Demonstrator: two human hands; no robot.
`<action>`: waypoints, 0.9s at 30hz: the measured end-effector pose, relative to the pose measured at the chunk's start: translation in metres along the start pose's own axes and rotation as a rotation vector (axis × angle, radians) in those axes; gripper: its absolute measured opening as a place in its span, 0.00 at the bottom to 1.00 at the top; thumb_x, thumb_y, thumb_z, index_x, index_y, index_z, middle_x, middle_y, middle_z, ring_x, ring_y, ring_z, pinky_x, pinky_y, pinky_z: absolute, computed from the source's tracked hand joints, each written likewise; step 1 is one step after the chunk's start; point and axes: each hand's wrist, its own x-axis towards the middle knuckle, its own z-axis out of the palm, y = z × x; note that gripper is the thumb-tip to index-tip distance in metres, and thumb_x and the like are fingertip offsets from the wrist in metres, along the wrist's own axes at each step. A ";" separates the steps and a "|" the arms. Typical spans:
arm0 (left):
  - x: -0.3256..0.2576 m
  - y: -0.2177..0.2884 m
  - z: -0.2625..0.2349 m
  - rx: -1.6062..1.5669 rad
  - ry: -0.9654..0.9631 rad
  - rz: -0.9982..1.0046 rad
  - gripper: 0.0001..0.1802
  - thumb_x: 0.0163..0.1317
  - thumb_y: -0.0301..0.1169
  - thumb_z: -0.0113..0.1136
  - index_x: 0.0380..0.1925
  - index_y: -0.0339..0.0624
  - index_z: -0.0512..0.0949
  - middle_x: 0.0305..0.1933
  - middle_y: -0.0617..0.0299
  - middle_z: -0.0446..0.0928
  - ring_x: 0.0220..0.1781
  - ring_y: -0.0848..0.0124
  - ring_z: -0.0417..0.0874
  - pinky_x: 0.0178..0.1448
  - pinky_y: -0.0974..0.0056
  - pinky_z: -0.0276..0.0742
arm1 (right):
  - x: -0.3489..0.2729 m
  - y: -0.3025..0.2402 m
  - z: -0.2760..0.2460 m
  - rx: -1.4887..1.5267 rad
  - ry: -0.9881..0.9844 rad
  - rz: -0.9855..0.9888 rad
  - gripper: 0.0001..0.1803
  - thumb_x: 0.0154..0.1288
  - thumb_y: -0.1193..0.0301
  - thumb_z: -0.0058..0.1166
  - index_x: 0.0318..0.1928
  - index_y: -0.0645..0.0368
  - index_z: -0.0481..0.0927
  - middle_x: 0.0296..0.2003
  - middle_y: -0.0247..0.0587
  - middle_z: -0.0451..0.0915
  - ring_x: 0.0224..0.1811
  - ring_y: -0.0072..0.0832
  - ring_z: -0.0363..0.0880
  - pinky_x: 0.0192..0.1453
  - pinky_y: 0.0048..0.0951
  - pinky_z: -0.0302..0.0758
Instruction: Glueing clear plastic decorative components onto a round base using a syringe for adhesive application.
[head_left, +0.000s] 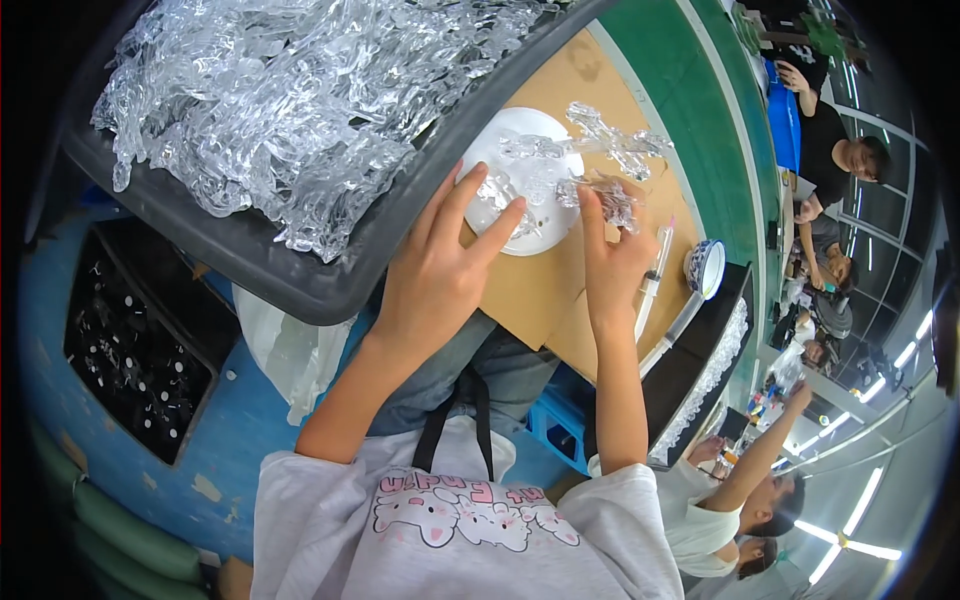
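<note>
White round plate [524, 131] on the brown bench [530, 290]: left hand [440, 270] fingers spread, tips pressing its near edge. Right hand [612, 262] pinching a clear plastic piece [604, 196] at the plate's right rim (similar pieces heaped in grey tray [300, 275]).

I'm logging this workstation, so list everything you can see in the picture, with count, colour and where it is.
Clear plastic pieces: too many to count, transparent, heaped in the tray at upper left.
Tray: one, dark grey, upper left, overlapping the board.
White plate: one, on the board, a few clear pieces on it.
Cardboard board: one, brown, under the plate.
Syringe: one, clear, right of the right hand.
Small bowl: one, blue and white, beside the syringe.
Black bin: one, at left, holding small dark parts.
Other people: several, along the right edge.
Left hand: fingers on the plate.
Right hand: pinching a clear piece.
</note>
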 end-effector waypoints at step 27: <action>-0.032 0.068 -0.025 -0.485 -0.035 -0.014 0.20 0.66 0.29 0.53 0.57 0.33 0.74 0.62 0.47 0.72 0.69 0.51 0.67 0.72 0.50 0.57 | -0.093 -0.013 -0.113 1.365 -0.916 0.131 0.10 0.66 0.70 0.59 0.43 0.63 0.81 0.38 0.41 0.83 0.38 0.25 0.84 0.38 0.23 0.78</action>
